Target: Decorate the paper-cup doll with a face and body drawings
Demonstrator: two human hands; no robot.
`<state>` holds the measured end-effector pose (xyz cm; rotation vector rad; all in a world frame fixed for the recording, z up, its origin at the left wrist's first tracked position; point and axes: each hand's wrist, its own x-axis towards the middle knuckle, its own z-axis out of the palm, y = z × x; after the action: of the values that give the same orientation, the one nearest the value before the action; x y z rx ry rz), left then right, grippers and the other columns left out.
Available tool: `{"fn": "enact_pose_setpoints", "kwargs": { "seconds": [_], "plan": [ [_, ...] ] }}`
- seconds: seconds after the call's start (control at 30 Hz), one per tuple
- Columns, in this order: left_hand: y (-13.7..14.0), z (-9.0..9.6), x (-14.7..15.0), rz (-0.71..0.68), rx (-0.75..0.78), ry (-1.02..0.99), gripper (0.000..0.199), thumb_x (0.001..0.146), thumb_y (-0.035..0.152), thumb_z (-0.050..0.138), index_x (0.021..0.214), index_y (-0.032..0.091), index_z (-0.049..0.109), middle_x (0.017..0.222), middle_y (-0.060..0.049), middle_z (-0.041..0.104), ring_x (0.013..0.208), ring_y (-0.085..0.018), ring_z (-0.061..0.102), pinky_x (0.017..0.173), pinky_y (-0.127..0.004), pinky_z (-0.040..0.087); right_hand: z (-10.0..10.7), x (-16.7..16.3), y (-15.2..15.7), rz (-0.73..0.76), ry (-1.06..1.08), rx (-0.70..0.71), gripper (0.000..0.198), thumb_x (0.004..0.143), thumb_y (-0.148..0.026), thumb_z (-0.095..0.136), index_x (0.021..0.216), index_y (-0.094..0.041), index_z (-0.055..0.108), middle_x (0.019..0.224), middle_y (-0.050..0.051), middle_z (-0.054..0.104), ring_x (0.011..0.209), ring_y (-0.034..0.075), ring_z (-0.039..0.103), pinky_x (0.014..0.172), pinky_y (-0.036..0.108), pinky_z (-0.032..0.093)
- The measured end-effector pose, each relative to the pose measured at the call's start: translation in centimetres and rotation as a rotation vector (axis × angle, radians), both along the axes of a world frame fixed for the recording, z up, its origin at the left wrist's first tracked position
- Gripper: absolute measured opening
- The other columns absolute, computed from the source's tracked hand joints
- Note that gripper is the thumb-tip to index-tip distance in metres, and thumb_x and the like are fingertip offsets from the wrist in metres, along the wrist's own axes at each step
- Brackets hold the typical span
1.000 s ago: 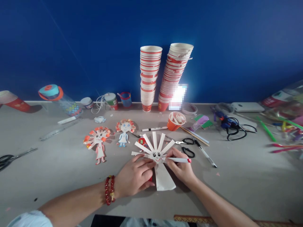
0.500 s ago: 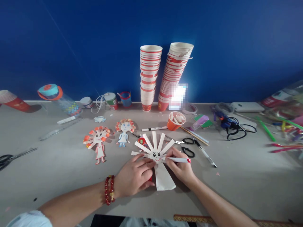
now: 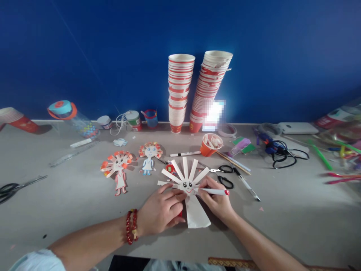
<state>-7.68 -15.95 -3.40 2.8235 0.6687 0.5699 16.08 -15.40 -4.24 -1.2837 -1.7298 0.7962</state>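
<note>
You are sitting at the table (image 3: pixel 90 214) and you are working with both hands on one white paper doll (image 3: pixel 194 209), which is lying flat in front of you, between your hands. Your right hand (image 3: pixel 216 199) is gripping a white marker (image 3: pixel 216 191) with a red end, the fingers closing together around it, and the tip is pointing at the side of the doll's face (image 3: pixel 186 186), beside the red smile. I am not able to tell whether the tip is really touching the paper. Your left hand (image 3: pixel 162 210) is not clamping; it is lying over the left part of the doll with the fingers a little bent, seemingly holding it steady, and something red is showing from under it. Compared with one second ago, very little is changing: everything in the view is sliding slightly to the right together, so probably your head is turning a little, while the doll and the hands are keeping the same position to each other. For the drawing this is meaning, I judge, that you are doing small, careful strokes and that the paper is not slipping. The eyes and the smile are already showing, but the wide lower part is staying blank. Two coloured dolls, one orange (image 3: pixel 120 180) and one blue (image 3: pixel 147 164), are lying to the left, and scissors (image 3: pixel 216 170) are lying just beyond your right hand.
</note>
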Motion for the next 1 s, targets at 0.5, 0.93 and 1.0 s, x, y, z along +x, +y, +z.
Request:
{"fn": "enact_pose_setpoints", "kwargs": {
  "seconds": [0.5, 0.93, 1.0],
  "plan": [
    [0.17, -0.14, -0.12, -0.014, 0.049, 0.015, 0.034, 0.100, 0.046, 0.045, 0.096, 0.016, 0.062, 0.131, -0.006, 0.063, 0.122, -0.021, 0.053, 0.114, -0.044, 0.028, -0.24, 0.14, 0.15, 0.007, 0.008, 0.033, 0.016, 0.085, -0.020, 0.051, 0.069, -0.022, 0.050, 0.060, -0.003, 0.052, 0.054, 0.013, 0.047, 0.053, 0.023, 0.038],
    [0.06, 0.18, -0.04, -0.006, 0.029, 0.006, 0.033, 0.100, 0.045, 0.046, 0.093, 0.016, 0.061, 0.129, -0.008, 0.064, 0.123, -0.022, 0.054, 0.115, -0.044, 0.029, -0.03, 0.02, 0.11, -0.010, 0.053, 0.025, 0.012, 0.081, -0.016, 0.052, 0.070, -0.021, 0.052, 0.061, -0.003, 0.053, 0.055, 0.012, 0.048, 0.054, 0.023, 0.037],
    [0.04, 0.20, -0.04, -0.008, 0.032, 0.007, 0.033, 0.100, 0.045, 0.046, 0.093, 0.016, 0.061, 0.129, -0.008, 0.064, 0.123, -0.022, 0.054, 0.115, -0.043, 0.029, -0.07, 0.04, 0.11, -0.006, 0.061, 0.023, 0.012, 0.082, -0.016, 0.052, 0.071, -0.021, 0.052, 0.062, -0.003, 0.053, 0.056, 0.012, 0.048, 0.054, 0.023, 0.037]
  ]
}}
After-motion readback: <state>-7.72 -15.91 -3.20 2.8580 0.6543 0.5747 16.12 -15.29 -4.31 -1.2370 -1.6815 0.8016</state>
